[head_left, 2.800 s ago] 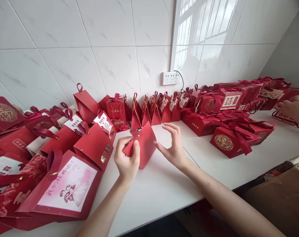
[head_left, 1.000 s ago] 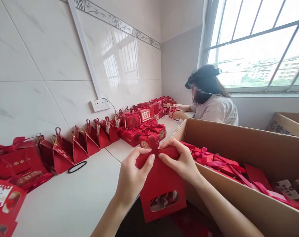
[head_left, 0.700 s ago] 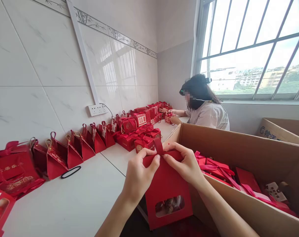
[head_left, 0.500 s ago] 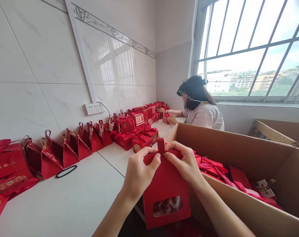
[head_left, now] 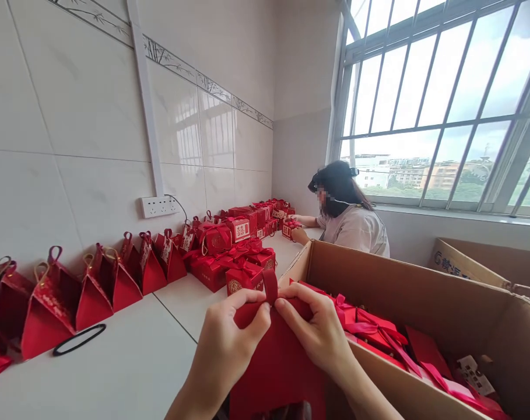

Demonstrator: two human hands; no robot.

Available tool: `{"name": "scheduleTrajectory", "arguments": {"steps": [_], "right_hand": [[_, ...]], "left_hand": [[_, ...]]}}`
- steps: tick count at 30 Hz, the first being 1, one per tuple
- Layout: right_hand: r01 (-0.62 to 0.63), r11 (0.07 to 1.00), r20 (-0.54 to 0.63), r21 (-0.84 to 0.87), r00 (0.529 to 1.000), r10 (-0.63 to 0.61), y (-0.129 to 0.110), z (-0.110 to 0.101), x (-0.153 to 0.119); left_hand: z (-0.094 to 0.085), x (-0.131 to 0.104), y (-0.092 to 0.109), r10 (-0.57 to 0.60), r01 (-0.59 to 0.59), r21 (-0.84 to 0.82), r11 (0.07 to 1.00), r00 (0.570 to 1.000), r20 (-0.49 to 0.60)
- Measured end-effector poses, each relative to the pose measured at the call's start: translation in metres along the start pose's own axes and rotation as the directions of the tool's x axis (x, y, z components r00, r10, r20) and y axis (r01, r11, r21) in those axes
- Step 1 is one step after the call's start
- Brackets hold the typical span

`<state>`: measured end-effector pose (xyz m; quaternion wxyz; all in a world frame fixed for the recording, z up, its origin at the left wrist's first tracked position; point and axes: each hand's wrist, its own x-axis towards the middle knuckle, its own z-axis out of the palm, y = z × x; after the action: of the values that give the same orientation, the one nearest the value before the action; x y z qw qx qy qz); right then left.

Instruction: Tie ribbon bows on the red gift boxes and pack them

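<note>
Holding a red gift box (head_left: 278, 364) at near centre, in front of the white table (head_left: 133, 364), with its bottom cut off by the edge of view. Clamped at its top edge between thumb and fingers of the left hand (head_left: 232, 341) on one side and of the right hand (head_left: 318, 329) on the other, with a dark red ribbon loop (head_left: 270, 287) standing up between the two pinches. On the table to the left, in a row along the tiled wall, triangular gift boxes (head_left: 148, 271) with small loops on top; just beside them, on the near side, a black elastic band (head_left: 80, 332). Above, on the wall, a white power socket (head_left: 160, 206). Farther along the wall, a pile of bow-tied red boxes (head_left: 230, 259). To the right, near, an open cardboard carton (head_left: 422, 294) with ribboned red packages (head_left: 378, 332) inside; beyond, a second carton (head_left: 472, 256). At the far end, near the barred window (head_left: 422, 111), a person (head_left: 356, 230) with both hands at a small red box (head_left: 290, 230).
</note>
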<state>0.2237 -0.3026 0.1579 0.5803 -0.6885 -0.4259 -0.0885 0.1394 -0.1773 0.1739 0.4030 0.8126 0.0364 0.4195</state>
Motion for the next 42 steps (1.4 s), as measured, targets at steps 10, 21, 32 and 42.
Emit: {"name": "scheduleTrajectory", "arguments": {"steps": [10, 21, 32, 42], "right_hand": [[-0.002, 0.999, 0.043, 0.037, 0.999, 0.000, 0.007, 0.005, -0.002], [-0.022, 1.000, 0.011, -0.020, 1.000, 0.023, -0.001, -0.013, 0.001], [-0.060, 0.993, -0.075, -0.100, 0.996, 0.052, -0.002, -0.041, -0.005], [-0.053, 0.993, -0.071, -0.105, 0.996, 0.045, -0.003, -0.041, -0.010]], "left_hand": [[0.000, 0.001, -0.013, -0.179, 0.186, -0.037, 0.982, 0.974, 0.138], [0.012, 0.007, -0.005, -0.136, 0.169, -0.181, 0.969, 0.974, 0.181], [0.033, 0.015, 0.002, -0.174, 0.282, -0.274, 0.920, 0.916, 0.361], [0.037, 0.011, 0.008, -0.215, 0.316, -0.285, 0.905, 0.918, 0.334]]}}
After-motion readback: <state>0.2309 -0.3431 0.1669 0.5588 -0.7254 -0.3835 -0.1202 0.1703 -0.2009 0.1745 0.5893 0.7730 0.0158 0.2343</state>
